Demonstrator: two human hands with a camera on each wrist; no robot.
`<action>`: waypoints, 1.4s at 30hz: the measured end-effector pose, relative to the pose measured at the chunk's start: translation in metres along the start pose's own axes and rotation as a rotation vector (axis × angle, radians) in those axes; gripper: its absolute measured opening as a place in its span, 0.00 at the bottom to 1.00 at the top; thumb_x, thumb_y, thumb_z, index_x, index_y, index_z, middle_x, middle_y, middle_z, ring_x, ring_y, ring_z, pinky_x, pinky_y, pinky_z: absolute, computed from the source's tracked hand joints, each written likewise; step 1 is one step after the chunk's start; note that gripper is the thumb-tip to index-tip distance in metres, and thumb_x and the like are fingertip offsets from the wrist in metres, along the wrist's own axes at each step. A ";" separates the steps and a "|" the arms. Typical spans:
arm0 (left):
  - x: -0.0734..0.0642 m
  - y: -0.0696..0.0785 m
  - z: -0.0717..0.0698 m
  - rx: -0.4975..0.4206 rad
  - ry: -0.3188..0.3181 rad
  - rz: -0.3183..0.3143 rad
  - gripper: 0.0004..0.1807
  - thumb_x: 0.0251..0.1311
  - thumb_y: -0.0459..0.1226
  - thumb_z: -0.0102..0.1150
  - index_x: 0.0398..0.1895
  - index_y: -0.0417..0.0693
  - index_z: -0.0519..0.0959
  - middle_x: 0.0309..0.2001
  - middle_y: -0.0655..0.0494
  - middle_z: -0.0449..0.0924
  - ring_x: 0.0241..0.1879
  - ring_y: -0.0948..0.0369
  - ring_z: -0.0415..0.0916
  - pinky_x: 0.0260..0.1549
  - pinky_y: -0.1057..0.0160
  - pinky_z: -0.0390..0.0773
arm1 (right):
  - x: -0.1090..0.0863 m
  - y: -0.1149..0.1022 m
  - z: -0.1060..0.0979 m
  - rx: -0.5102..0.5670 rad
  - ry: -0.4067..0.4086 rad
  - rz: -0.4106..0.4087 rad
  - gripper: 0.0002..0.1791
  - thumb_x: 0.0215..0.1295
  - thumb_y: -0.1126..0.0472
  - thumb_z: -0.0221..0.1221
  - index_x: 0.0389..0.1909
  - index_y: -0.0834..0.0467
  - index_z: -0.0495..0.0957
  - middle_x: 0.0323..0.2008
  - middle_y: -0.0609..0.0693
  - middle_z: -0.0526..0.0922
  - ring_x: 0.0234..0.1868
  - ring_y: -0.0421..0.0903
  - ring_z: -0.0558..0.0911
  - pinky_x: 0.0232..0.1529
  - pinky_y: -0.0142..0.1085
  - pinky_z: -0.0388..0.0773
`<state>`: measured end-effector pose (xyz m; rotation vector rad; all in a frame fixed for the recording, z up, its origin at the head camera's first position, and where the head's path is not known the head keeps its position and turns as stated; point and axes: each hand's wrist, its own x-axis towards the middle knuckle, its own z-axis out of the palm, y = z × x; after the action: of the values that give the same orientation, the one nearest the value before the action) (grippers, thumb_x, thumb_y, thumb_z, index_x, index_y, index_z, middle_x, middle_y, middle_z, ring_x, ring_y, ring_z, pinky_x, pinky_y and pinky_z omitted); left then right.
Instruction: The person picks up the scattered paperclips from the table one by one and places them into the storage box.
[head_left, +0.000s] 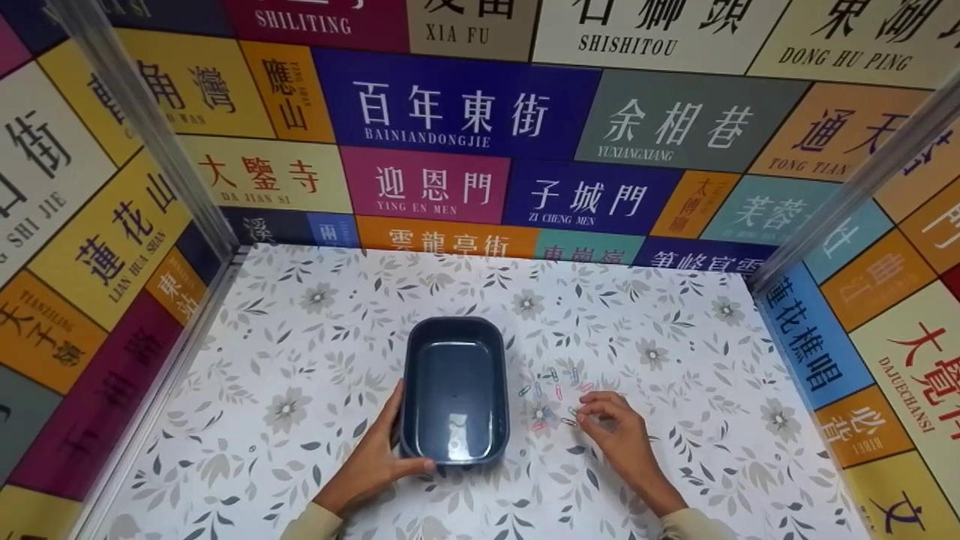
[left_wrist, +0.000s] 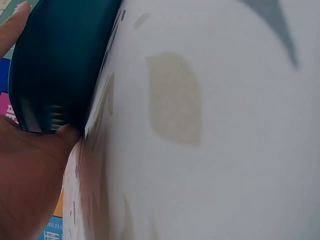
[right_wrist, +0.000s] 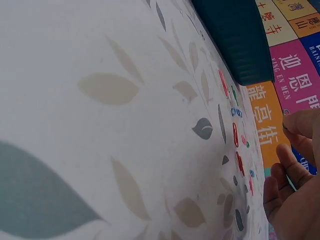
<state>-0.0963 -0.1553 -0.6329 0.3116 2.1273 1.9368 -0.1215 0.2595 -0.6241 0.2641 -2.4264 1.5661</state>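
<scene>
A dark blue rectangular plastic container [head_left: 454, 386] stands on the table, its inside bare. My left hand [head_left: 381, 446] holds its near left corner, fingers along the left side and thumb at the near edge. The left wrist view shows that thumb against the container wall [left_wrist: 55, 65]. To the container's right lie several colored paper clips [head_left: 558, 392], pink, green and blue. Over their near right side, my right hand [head_left: 616, 433] pinches a small green paper clip [right_wrist: 285, 125] between thumb and forefinger. The other fingers are loosely bent.
The table is covered in white cloth [head_left: 315, 337] printed with grey leaves and flowers. Upright panels with colored place-name signs [head_left: 457, 105] enclose it at the back and both sides. Pale metal posts [head_left: 172, 157] stand at the back corners.
</scene>
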 end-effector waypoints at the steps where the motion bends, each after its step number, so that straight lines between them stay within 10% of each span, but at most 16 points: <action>1: 0.000 0.000 0.000 0.005 0.000 0.002 0.79 0.54 0.37 0.88 0.92 0.49 0.32 0.91 0.46 0.33 0.87 0.44 0.43 0.76 0.67 0.61 | 0.001 -0.002 0.001 0.003 -0.009 -0.002 0.07 0.63 0.74 0.75 0.34 0.60 0.90 0.49 0.57 0.89 0.53 0.47 0.83 0.48 0.31 0.77; 9: -0.001 0.002 0.000 0.035 0.011 -0.021 0.80 0.53 0.38 0.89 0.93 0.52 0.32 0.91 0.49 0.34 0.87 0.47 0.45 0.78 0.62 0.59 | 0.006 -0.012 0.008 -0.025 -0.118 -0.038 0.12 0.68 0.70 0.75 0.34 0.48 0.90 0.50 0.52 0.89 0.49 0.45 0.83 0.44 0.30 0.80; 17: 0.000 0.002 0.000 0.027 0.012 -0.018 0.80 0.52 0.38 0.89 0.93 0.52 0.33 0.91 0.50 0.34 0.88 0.48 0.43 0.75 0.72 0.57 | 0.012 -0.020 0.019 -0.011 -0.164 -0.134 0.12 0.66 0.72 0.75 0.35 0.50 0.90 0.47 0.52 0.89 0.47 0.47 0.84 0.44 0.32 0.80; 42: 0.001 -0.001 -0.001 0.005 0.005 -0.007 0.78 0.54 0.35 0.88 0.92 0.49 0.32 0.91 0.49 0.33 0.88 0.47 0.42 0.79 0.57 0.56 | 0.031 -0.052 0.044 -0.018 -0.324 -0.277 0.11 0.62 0.75 0.73 0.35 0.54 0.91 0.35 0.41 0.86 0.40 0.44 0.84 0.41 0.44 0.82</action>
<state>-0.0974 -0.1561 -0.6338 0.2995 2.1337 1.9310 -0.1414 0.1978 -0.5873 0.8720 -2.4945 1.4708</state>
